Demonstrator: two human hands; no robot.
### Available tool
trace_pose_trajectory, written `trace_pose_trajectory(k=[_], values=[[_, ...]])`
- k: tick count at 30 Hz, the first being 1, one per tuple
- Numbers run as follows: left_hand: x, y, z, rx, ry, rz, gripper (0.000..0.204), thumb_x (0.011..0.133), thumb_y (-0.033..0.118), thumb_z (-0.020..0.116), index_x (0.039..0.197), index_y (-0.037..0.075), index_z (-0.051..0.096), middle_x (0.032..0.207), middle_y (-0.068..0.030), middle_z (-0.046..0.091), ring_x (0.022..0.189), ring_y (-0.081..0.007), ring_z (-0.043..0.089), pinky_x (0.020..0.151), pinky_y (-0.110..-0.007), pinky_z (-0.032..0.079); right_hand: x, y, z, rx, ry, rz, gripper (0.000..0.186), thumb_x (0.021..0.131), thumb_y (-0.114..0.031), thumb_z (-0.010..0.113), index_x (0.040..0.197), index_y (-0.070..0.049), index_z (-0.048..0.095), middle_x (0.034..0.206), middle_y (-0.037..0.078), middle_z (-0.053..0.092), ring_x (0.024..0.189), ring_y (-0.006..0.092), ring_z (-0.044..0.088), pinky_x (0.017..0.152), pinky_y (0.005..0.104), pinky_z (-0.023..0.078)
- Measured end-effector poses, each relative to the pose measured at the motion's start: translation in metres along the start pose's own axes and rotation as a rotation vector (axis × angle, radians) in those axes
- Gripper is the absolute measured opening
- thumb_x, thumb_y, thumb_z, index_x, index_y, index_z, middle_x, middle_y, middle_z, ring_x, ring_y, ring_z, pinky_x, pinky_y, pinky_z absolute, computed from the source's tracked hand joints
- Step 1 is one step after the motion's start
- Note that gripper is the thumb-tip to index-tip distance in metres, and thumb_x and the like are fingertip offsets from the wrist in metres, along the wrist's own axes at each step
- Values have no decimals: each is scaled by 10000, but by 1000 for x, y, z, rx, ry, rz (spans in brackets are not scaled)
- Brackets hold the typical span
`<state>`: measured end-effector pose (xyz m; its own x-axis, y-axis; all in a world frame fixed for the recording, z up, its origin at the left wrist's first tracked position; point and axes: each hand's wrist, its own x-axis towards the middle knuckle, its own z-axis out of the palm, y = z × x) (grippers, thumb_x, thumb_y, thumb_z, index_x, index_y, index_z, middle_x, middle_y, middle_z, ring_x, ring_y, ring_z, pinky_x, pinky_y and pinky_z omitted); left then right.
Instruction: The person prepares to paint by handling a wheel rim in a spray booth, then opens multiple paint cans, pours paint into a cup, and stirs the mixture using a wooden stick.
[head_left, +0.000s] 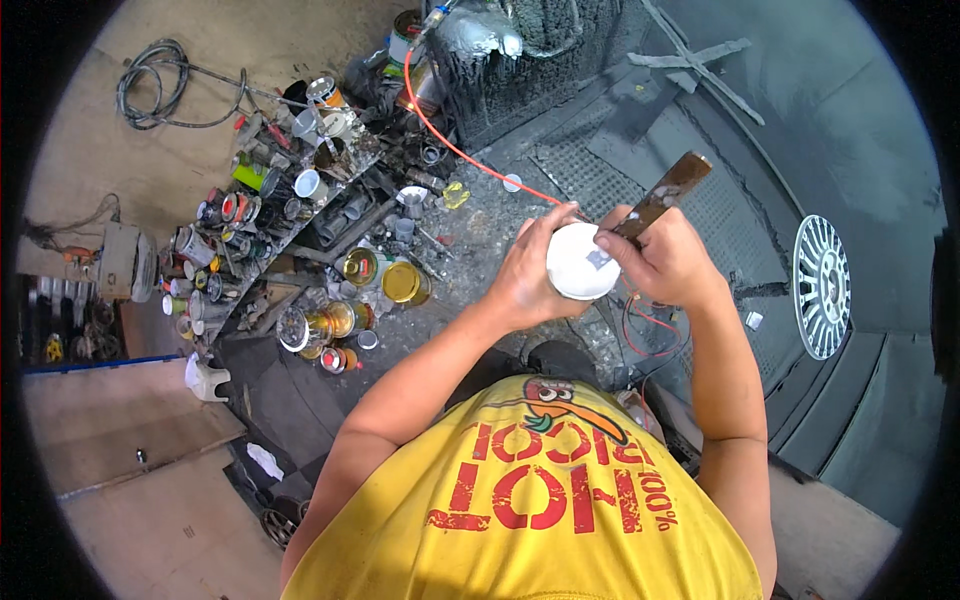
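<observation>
My left hand is wrapped around a round white container in front of my chest. My right hand grips a flat brown strip, scuffed with pale patches, whose upper end sticks up past the fist. The right thumb lies at the container's edge, and a small grey patch shows on the white surface beside it. Whether that white surface is a lid or the contents, I cannot tell. An orange-red hose runs down from the top and passes behind my hands.
Left of me, a cluttered bench is crowded with paint cans and tools. Several cans, including a yellow one, stand on the stained floor. A silver multi-spoke wheel cover is at the right. A coiled cable is at the upper left.
</observation>
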<state>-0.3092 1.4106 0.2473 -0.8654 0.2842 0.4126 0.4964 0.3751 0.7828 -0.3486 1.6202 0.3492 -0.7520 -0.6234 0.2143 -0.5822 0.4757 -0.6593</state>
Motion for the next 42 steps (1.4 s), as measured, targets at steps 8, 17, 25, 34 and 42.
trace_pose_trajectory(k=[8,17,25,34,42], values=[[14,1,-2,-83,91,42,1213,544,165,976,1544,67,296,1269,-147,620,1205,-325,612,1044,-446,485,15,-11,-13,-129,162,-38,151,944,-167,705,892,-27,681,717,177,646,684,412,635,598,465,480],[18,10,-3,24,92,-24,1195,526,170,948,1537,34,326,1267,-156,632,1178,-395,571,1024,-495,468,17,-20,-3,30,81,-62,150,931,-180,719,931,-32,694,751,181,660,689,411,639,600,464,480],[16,8,1,-37,152,63,1237,521,123,937,1565,28,281,1284,-152,625,1207,-368,575,1068,-486,431,13,-16,-20,-127,122,-28,162,922,-176,726,911,-20,688,719,186,657,686,411,651,597,468,485],[8,12,4,-94,88,-64,1242,548,141,927,1581,27,247,1315,-193,612,1207,-404,555,1064,-502,421,22,-14,-4,-145,177,-72,129,930,-140,709,902,-17,681,708,156,653,654,368,643,598,435,487],[-3,6,3,-17,56,-76,1251,560,133,919,1596,28,226,1330,-200,603,1209,-411,542,1076,-503,430,10,-17,0,-103,-32,-74,195,927,-240,723,916,-46,709,735,174,665,677,408,647,598,477,488]])
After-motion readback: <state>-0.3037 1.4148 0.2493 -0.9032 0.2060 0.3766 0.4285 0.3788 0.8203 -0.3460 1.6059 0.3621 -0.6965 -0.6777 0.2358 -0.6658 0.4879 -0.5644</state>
